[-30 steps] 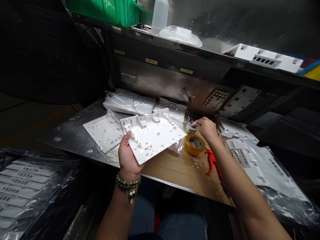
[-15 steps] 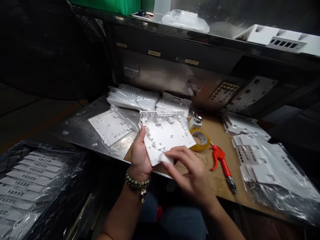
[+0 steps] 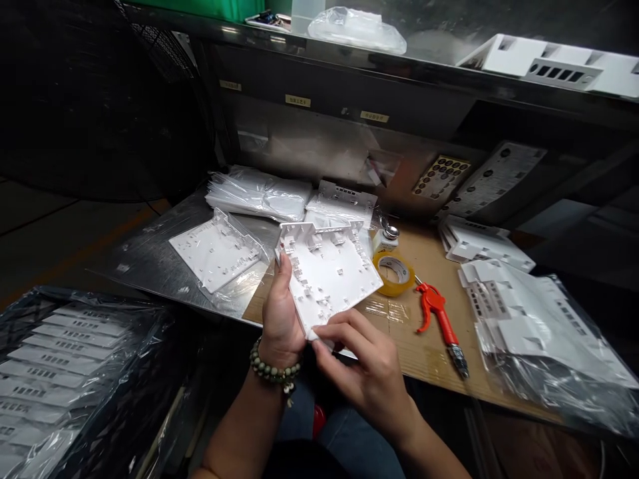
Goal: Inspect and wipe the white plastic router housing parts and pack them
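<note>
head: left hand (image 3: 280,319) grips white panel (image 3: 332,273); right hand (image 3: 372,372) fingers pinch its hidden corner.

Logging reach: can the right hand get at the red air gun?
Probably yes: the red air gun lies uncovered near the right hand, nothing between, though it touches the white panel.

L hand (image 3: 282,319) up in front of torso, thumb straight up, other fingers tucked behind, out of sight; grip closed. L forearm bare, rising from below. R hand (image 3: 372,372) just beside it, back of hand up, fingers (image 3: 344,332) bent, tips pinching by heel of L palm, contact unclear. R forearm bare, coming in from lower rt. Wrists apart.
</note>
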`<state>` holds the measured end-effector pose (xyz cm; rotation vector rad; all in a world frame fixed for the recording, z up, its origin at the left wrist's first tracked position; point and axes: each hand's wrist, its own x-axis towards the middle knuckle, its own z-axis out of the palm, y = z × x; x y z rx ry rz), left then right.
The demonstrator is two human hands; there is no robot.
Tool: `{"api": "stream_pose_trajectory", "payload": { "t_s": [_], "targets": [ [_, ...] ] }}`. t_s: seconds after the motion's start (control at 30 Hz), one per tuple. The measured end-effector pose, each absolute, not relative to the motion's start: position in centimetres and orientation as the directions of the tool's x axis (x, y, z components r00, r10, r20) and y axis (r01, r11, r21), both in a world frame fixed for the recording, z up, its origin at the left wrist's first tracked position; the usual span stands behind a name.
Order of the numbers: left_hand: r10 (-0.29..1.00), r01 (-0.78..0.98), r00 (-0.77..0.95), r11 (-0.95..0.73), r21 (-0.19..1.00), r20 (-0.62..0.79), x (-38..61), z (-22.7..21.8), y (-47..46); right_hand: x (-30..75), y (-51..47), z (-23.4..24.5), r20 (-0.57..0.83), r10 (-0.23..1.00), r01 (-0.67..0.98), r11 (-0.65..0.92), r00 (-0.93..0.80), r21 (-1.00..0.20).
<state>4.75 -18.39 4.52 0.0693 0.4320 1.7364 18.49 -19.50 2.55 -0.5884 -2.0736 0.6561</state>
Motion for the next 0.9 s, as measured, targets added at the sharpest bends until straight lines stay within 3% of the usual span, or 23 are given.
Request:
{"api": "stream_pose_trajectory", "payload": {
  "t_s": [0.27, 0.4, 0.53, 0.63, 0.83, 0.9],
  "targets": [
    [0.964, -0.940, -0.191, -0.125, 0.317, -0.186, 4.7, 4.5, -18.2, 18.0, -20.0, 2.4, 0.617, 0.626, 0.147, 0.749, -0.476, -0.646],
    [0.962, -0.934, -0.210, -0.145, 0.327, -0.174, 3.5, 4.0, -18.3, 19.5, -18.8, 2.1, 0.594, 0.659, 0.224, 0.735, -0.462, -0.640],
    [0.985, -0.964, -0.133, -0.103, 0.243, -0.108, 0.0, 2.5, -19.2, 24.4, -15.5, 1.8, 0.617, 0.773, 0.411, 0.615, -0.147, -0.673],
    [0.993, -0.982, -0.111, -0.105, 0.157, -0.033, -2.2, 1.0, -19.8, 27.1, -14.1, 1.5, 0.622, 0.783, 0.464, 0.539, 0.033, -0.703],
    [0.987, -0.985, -0.043, -0.068, 0.157, 0.157, -3.4, -1.2, -19.9, 26.6, -13.6, 0.3, 0.633, 0.749, 0.494, 0.632, -0.193, -0.597],
    [0.990, -0.983, -0.006, -0.032, 0.182, 0.143, -3.3, -1.2, -20.0, 26.4, -13.7, 0.1, 0.637, 0.747, 0.499, 0.633, -0.192, -0.592]
  ]
}}
